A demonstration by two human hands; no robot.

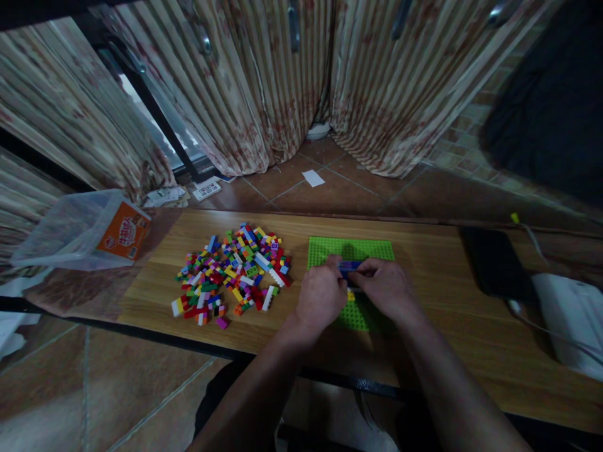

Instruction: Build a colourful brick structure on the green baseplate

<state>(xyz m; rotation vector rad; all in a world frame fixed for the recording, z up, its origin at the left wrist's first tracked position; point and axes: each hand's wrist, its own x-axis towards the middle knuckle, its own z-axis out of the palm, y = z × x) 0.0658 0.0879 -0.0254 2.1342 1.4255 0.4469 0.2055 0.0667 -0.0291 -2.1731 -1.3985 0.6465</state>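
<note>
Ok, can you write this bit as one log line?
left hand: fingers on blue piece; right hand: fingers on same piece; beneath: green baseplate; left of baseplate: brick pile

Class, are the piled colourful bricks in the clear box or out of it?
Out: the bricks lie loosely spread on the wooden table, left of the green baseplate and apart from the clear box.

And this was a home, by every look of it! Long floral curtains (pixel 264 94) swept down to a brown tiled floor (pixel 348 188) where a white paper (pixel 313 178) lay, and in front of them colourful toy bricks (pixel 251 271) sat heaped on a plain wooden table (pixel 438 301), a clear plastic bin (pixel 70 232) nearby.
</note>
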